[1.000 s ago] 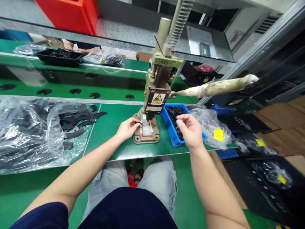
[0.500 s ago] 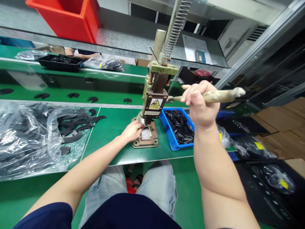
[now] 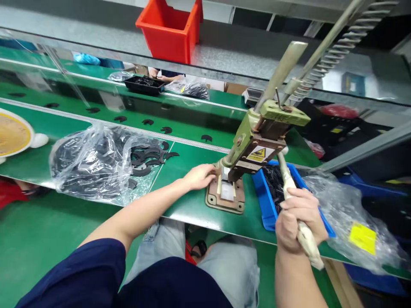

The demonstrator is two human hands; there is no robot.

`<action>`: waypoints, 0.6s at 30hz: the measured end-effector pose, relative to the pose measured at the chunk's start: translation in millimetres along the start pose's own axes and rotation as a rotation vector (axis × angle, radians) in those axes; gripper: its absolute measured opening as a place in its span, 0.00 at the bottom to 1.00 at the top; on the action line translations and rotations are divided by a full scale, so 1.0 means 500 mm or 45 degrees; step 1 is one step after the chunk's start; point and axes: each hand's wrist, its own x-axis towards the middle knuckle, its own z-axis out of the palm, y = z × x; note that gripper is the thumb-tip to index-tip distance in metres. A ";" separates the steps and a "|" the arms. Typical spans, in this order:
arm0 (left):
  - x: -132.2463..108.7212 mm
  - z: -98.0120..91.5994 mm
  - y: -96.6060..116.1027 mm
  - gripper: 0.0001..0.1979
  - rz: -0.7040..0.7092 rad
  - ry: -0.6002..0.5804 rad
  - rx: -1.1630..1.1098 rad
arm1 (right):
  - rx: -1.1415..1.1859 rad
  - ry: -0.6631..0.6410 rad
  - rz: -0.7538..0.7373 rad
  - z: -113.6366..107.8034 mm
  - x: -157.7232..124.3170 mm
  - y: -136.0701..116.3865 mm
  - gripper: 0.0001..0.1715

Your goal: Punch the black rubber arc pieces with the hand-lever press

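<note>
Hand press (image 3: 241,136): worn green body and brown ram housing, standing on the green bench (image 3: 184,209); its upper rod is cut off at the top edge. Blue bin (image 3: 266,204): beside the press, its dark contents partly hidden by the lever (image 3: 284,173). Lever: pale, wrapped, slanting down. Right hand (image 3: 299,220): clenched around the lever. Left hand (image 3: 201,176): fingers bent together at the base's left edge; pinch cannot be determined. Yellow label (image 3: 362,238): illegible. Warning label (image 3: 261,154): black-and-yellow triangle, text unreadable.

press (image 3: 241,137) 1 | lever (image 3: 286,177) 1 | spring (image 3: 336,58) 1 | red bin (image 3: 169,45) 1 | black belt pieces (image 3: 166,129) 7
</note>
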 end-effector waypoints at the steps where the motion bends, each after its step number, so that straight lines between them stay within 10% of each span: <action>1: -0.003 -0.028 -0.030 0.12 -0.055 0.019 0.086 | -0.007 -0.030 -0.001 -0.004 0.002 0.001 0.17; 5: -0.016 -0.157 -0.170 0.18 -0.424 0.033 0.614 | 0.060 -0.225 0.036 -0.035 0.011 0.008 0.13; 9: -0.028 -0.234 -0.261 0.26 -0.580 -0.240 0.914 | 0.164 -0.278 0.044 -0.047 0.009 0.012 0.31; 13: -0.037 -0.219 -0.265 0.24 -0.479 -0.348 0.967 | 0.039 -0.219 -0.015 -0.035 0.003 0.007 0.14; 18: -0.038 -0.146 -0.220 0.22 -0.275 -0.322 0.905 | 0.006 -0.137 -0.097 -0.027 -0.002 0.013 0.23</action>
